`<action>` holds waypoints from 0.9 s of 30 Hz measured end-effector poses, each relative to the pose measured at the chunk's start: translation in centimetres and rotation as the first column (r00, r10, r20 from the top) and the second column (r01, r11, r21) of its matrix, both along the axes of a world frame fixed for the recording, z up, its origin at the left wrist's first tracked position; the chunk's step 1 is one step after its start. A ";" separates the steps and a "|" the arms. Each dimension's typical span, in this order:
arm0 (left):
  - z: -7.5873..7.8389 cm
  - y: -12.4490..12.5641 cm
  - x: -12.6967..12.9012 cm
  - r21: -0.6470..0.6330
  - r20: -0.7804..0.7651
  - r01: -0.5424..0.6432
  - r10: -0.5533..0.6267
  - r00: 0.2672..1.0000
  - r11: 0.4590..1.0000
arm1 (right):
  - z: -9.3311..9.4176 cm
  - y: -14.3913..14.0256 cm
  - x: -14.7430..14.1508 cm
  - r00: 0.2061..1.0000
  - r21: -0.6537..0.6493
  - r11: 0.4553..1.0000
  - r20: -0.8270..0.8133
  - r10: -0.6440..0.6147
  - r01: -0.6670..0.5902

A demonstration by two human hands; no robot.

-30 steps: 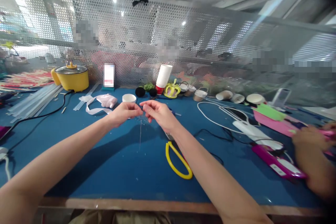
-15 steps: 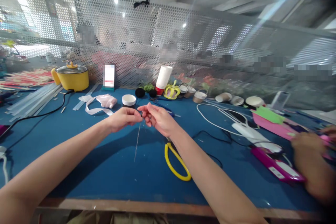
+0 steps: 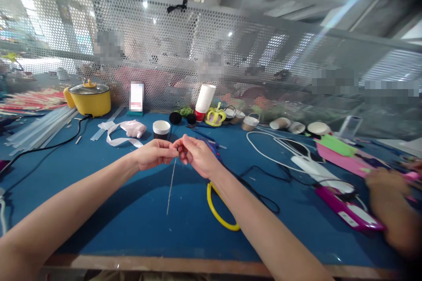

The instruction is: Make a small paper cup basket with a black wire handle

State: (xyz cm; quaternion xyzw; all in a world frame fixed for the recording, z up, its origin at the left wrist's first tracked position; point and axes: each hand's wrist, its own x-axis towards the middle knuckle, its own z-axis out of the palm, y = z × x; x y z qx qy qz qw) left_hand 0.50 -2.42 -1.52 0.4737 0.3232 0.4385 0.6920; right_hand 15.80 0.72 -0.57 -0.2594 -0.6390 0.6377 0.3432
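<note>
Head view, left hand (image 3: 152, 154): fingertips pinching a small dark bead (image 3: 178, 147) above the blue felt tabletop (image 3: 138, 210).
Right hand (image 3: 196, 155): fingers pinching the thin pale thread (image 3: 170, 182), which is hanging down.
Technique: keeping hands close and thread taut likely helps.

matt blue table (image 3: 138, 219), glossy yellow plastic scissor handles (image 3: 219, 215), perhaps paper cups (image 3: 205, 98).

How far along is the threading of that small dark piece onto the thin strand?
Done: the thin strand already hangs down from between the fingertips, so it is picked up. In hand: left hand and right hand meet in a pinch grip around a small dark piece. Left: whether the strand passes through cannot be told; yellow-handled scissors lie unused beside the right forearm.
</note>
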 end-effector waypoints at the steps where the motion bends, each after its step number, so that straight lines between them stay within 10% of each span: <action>1: 0.0 0.0 0.0 -0.001 0.005 0.006 -0.006 1.000 1.000 | 0.1 0.1 0.1 1.000 -0.045 0.999 -0.008 0.029 -0.029; 13: 0.0 0.1 -0.1 0.062 -0.043 -0.135 0.138 0.990 0.989 | -0.1 0.1 0.2 0.994 -0.073 0.991 0.019 -0.107 0.108; 19: -0.2 0.4 -0.3 0.172 0.016 -0.232 0.233 0.972 0.957 | 0.0 -0.1 0.2 0.991 -0.135 0.985 0.070 0.118 -0.108; 27: -0.3 0.4 -0.4 0.241 -0.039 -0.307 0.326 0.945 0.920 | -0.7 -0.4 -0.3 0.998 -0.064 0.997 0.038 -0.046 0.048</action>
